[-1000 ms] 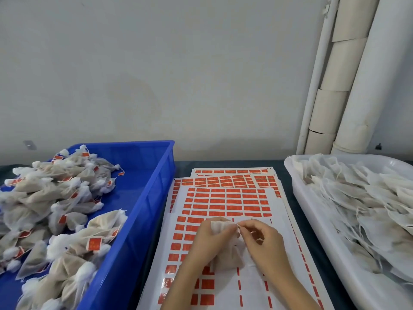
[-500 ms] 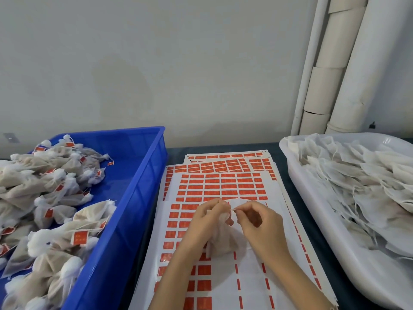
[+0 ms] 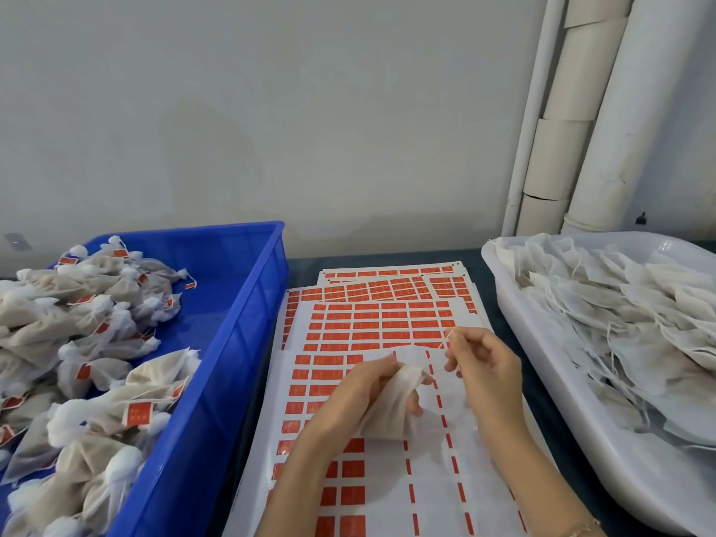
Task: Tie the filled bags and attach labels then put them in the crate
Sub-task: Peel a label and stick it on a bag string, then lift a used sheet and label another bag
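Mesh bag (image 3: 391, 401): left hand (image 3: 356, 385) grips; right hand (image 3: 488, 370) near tray (image 3: 550, 397), perhaps pinching.

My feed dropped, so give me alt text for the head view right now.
Over sheets of red labels, the left hand grips a filled bag while the right hand pinches its thin string. A blue crate of tied, labelled bags sits left; a white tub of untied bags right.

No legible txt; tiny marks on red labels (image 3: 381, 325), too blurred to read.
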{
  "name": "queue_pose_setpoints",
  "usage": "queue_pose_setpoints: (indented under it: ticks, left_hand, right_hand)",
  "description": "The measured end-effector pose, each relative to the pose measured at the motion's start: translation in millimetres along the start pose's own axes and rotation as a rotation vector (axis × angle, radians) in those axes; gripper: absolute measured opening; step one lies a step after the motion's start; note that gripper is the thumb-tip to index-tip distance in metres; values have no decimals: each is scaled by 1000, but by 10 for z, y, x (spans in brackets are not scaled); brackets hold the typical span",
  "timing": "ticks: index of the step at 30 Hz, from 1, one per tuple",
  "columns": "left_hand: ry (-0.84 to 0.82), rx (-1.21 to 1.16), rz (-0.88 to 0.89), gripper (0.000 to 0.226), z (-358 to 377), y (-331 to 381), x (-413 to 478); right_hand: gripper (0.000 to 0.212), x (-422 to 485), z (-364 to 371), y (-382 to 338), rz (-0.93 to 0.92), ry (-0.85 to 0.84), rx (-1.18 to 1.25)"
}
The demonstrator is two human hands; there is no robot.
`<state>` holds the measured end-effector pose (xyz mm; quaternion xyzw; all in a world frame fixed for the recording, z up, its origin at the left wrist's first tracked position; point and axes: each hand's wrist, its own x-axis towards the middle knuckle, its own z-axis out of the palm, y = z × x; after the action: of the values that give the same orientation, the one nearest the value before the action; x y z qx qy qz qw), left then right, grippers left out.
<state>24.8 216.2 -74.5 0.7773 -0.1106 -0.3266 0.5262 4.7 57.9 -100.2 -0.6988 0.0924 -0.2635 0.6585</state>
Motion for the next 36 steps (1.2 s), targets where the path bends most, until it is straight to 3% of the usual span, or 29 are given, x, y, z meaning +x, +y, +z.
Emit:
queue_pose_setpoints:
  ticks: [5, 9, 12, 14, 18, 20, 27, 31, 36]
  left_hand:
    - [65, -106, 76, 53, 45, -200, -94]
    - [91, -186, 130, 53, 27, -173, -85]
    - [51, -358, 242, 40, -8, -152, -95]
    - [35, -339, 302, 35, -28, -125, -133]
    - [-4, -384, 286, 21, -42, -139, -141]
    - [33, -411, 311, 11, -54, -141, -145]
    - [219, -516, 441, 18, -75, -109, -167]
    - [412, -416, 419, 34, -36, -144, -134]
    - [602, -32, 438, 21, 47, -228, -28]
  right_hand:
    - [8, 81, -99, -30, 30, 101, 136]
    - [7, 169, -145, 55, 151, 153, 71]
    - [4, 162, -126, 100, 154, 107, -64]
    - [2, 153, -116, 119, 145, 66, -143]
    - [6, 132, -94, 139, 130, 11, -256]
    - [6, 118, -84, 150, 94, -11, -322]
    - [6, 23, -44, 146, -111, -114, -483]
    - [18, -39, -33, 63, -180, -240, -455]
    - [26, -134, 2, -21, -304, -350, -305]
